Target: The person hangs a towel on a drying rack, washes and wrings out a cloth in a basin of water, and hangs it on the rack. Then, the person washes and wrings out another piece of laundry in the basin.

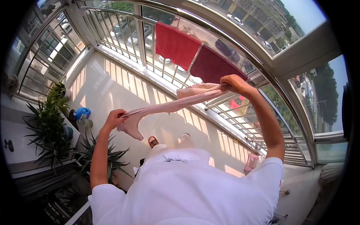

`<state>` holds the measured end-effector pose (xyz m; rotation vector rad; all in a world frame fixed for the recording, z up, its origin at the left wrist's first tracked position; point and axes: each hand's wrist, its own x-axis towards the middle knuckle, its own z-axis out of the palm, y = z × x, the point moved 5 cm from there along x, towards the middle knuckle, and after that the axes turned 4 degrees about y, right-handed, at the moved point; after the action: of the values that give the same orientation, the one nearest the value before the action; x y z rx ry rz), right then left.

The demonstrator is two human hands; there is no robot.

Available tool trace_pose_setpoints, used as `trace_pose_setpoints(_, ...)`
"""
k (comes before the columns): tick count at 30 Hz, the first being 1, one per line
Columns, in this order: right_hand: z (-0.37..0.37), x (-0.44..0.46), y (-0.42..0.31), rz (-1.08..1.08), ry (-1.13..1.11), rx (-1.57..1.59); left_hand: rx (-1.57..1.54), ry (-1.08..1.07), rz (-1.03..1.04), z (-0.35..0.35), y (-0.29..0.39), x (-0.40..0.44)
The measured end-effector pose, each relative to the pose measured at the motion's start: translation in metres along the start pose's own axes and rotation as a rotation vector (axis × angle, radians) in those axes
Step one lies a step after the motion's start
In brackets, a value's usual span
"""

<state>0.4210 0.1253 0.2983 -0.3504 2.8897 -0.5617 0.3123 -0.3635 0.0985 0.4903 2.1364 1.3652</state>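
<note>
A pale pink cloth (172, 106) is stretched between my two hands, twisted into a narrow band with loose folds near each end. My left hand (115, 119) is closed on its lower left end, where a flap hangs down. Higher up on the right, my right hand (235, 84) grips the other end, close to the railing. Behind the cloth, a bright red towel (176, 45) and a dark red towel (213, 64) hang side by side over the metal railing.
Potted plants (50, 127) and a spiky aloe-like plant (103, 153) stand at the left. A blue container (82, 113) is on the floor beside them. The metal railing (112, 13) runs along the windows. A pink object (251, 162) lies on the floor at the right.
</note>
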Motion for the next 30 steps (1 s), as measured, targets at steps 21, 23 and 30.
trace_pose_setpoints(21,0.247,-0.007,0.049,0.545,0.333,0.084,0.673,0.166,0.244,-0.081,-0.093,0.033)
trace_pose_setpoints(23,0.199,0.003,0.038,0.491,0.448,0.107,0.578,0.279,0.301,-0.117,-0.024,0.036)
trace_pose_setpoints(30,0.011,-0.005,-0.100,0.140,1.250,-0.086,0.501,0.860,0.748,-0.164,0.156,-0.040)
